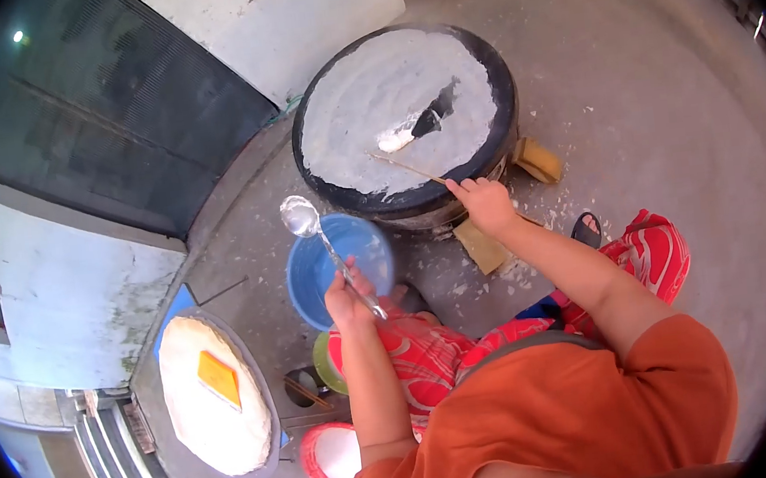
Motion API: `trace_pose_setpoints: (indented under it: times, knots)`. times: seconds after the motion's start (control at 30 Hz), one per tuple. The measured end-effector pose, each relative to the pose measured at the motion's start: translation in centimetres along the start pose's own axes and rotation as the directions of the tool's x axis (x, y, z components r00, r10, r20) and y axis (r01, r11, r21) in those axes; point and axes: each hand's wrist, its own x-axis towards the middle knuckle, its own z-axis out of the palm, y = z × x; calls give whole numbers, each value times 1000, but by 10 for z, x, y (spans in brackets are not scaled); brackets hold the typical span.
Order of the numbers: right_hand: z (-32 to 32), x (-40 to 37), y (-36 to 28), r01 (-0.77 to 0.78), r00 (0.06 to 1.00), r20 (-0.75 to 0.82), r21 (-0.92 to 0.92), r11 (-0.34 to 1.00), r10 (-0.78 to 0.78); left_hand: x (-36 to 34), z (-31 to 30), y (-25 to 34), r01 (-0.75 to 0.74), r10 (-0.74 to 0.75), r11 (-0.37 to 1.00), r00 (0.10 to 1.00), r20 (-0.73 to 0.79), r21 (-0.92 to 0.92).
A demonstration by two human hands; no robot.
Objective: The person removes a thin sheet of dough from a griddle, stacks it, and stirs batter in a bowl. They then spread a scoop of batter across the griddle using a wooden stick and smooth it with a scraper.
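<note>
My left hand (349, 298) grips the handle of a metal ladle (300, 216), whose bowl is raised over the far rim of a blue basin (310, 275). My right hand (484, 202) holds a thin wooden stick spreader (406, 169) that reaches onto a round black griddle (496, 68). White batter (368, 100) covers most of the griddle, with a bare dark patch and a thicker white blob near its middle.
A round tray (258, 383) at the left carries a stack of pale flat sheets with an orange scraper (218, 378) on top. A red-rimmed bowl (319, 474) and a green bowl (323, 365) sit by my knee. Concrete floor spreads to the right; a white wall stands at the left.
</note>
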Motion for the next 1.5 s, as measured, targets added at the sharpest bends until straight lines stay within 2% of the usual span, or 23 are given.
trace_pose_setpoints:
  times: [0.07, 0.13, 0.2, 0.27, 0.3, 0.33, 0.4, 0.53, 0.63, 0.7, 0.73, 0.8, 0.87, 0.97, 1.03, 1.07, 1.13, 1.27, 1.33, 1.37, 1.43, 1.47, 1.5]
  knots:
    - [1, -1, 7, -15, 1000, -20, -16, 1000, 15, -1, 0, 0, 3, -3, 1000, 1000, -7, 1]
    - [-6, 4, 30, -131, 991, -31, -141, 981, 128, -1, -5, 1, 8, -8, 1000, 1000, -11, -5]
    - [-11, 9, 42, -208, 978, -15, -128, 970, 208, 3, -14, 3, 18, -18, 1000, 999, 41, -2]
    - [-22, 14, 34, -404, 912, 3, 187, 895, 411, -2, -8, 2, 2, -2, 1000, 1000, 8, -4]
    - [-27, 10, 21, -395, 916, 37, 264, 880, 400, -2, -5, 3, -17, 17, 1000, 1000, -24, -1]
    - [-27, 1, 10, -205, 968, -66, 342, 917, 242, -2, -4, 3, -15, 15, 1000, 1000, -20, 2]
    - [-14, -11, 14, -82, 991, 110, 87, 993, 72, -1, -5, 3, -1, 0, 999, 1000, -8, -41]
    - [-19, 4, 70, -259, 966, -13, -75, 963, 259, -5, -4, 3, 11, -11, 1000, 1000, -21, -5]
    - [-18, 5, 69, -365, 931, -15, -64, 929, 364, -3, -4, 3, 20, -20, 1000, 1000, 0, -5]
    - [-21, -8, 39, -402, 910, -36, 161, 901, 413, -2, -5, 3, 4, -5, 1000, 1000, -14, -15]
    - [-23, -8, 39, -402, 910, -37, 163, 901, 413, -1, -3, 3, 3, -3, 1000, 1000, -13, -14]
    - [-24, -16, 43, -178, 984, -5, -25, 984, 178, -1, -3, 1, 1, -1, 1000, 1000, -15, 4]
    - [-18, -10, 75, -307, 951, -22, -128, 943, 307, -3, -2, 0, 14, -14, 1000, 1000, -13, 17]
    - [-41, 1, 94, -381, 921, 19, -164, 910, 389, 1, -5, 1, 48, -48, 999, 999, 22, 10]
    - [-48, 4, 92, -583, 798, 165, -30, 812, 579, 1, -7, 3, 68, -68, 998, 997, 39, -4]
    - [-48, 4, 94, -584, 798, 162, -31, 811, 581, 1, -7, 3, 60, -59, 998, 998, 29, -6]
    - [-44, 2, 102, -597, 802, 231, 292, 747, 550, 2, -3, 0, 50, -50, 999, 999, 20, -12]
    - [-8, 10, 168, -665, 741, 172, 322, 674, 649, -1, -3, -3, 23, -23, 999, 1000, -19, 26]
    - [-9, 10, 178, -591, 805, 299, 326, 738, 512, 1, -1, -1, 26, -26, 999, 1000, 1, 32]
    - [-14, 6, 184, -589, 806, 298, 327, 739, 511, 0, -1, -1, 32, -31, 999, 1000, -3, 35]
    - [-28, -4, 193, -675, 726, 535, 433, 598, 431, -3, -1, -2, 36, -36, 999, 999, -7, 32]
    - [-28, -6, 194, -672, 728, 536, 433, 600, 428, -4, 0, -2, 29, -29, 998, 1000, -2, 48]
    - [-28, -9, 195, -698, 715, 456, 514, 499, 530, -4, 1, -2, 23, -23, 998, 1000, 2, 66]
